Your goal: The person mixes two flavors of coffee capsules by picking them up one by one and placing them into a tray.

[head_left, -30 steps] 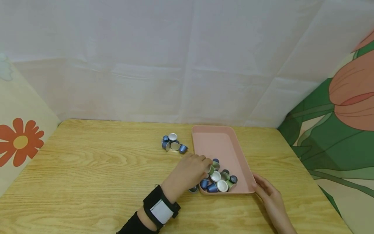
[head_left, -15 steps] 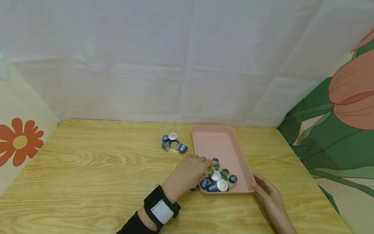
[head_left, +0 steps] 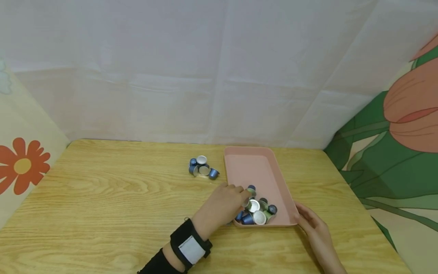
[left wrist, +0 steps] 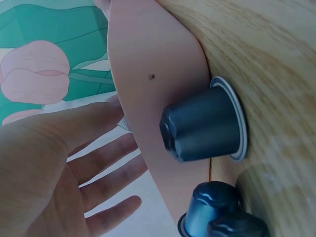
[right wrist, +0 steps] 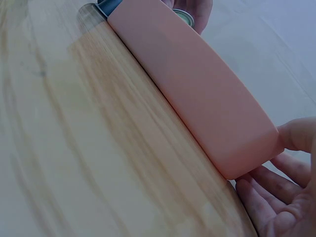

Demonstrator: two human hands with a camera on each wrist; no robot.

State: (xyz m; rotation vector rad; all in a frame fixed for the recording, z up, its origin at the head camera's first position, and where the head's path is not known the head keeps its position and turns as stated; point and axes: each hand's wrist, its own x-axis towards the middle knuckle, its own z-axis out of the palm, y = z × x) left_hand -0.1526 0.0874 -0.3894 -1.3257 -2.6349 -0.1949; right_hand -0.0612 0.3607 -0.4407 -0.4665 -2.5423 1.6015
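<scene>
My left hand (head_left: 224, 201) reaches over the left rim of the pink tray (head_left: 249, 163). Its thumb and fingers pinch a green coffee capsule (head_left: 247, 203), partly covered by the fingertips, low over the other capsules. Blue capsules (head_left: 248, 219), green ones and white-lidded ones (head_left: 259, 217) lie heaped in the tray's near end. With thumb at the rim and fingers against the side, my right hand (head_left: 316, 232) holds the tray's near right corner. Just outside the tray wall, a dark capsule (left wrist: 205, 126) and a blue capsule (left wrist: 212, 202) rest on the table in the left wrist view.
A small cluster of blue capsules (head_left: 204, 169) lies on the wooden table (head_left: 119, 190), left of the tray. Behind the table hangs a white cloth (head_left: 171, 76). Flower-printed panels (head_left: 393, 152) stand at both sides.
My left hand has shifted slightly to the right, and the green capsule in its fingertips has tilted. The dark capsule beside the tray is now mostly covered in the head view. My right hand stays put.
</scene>
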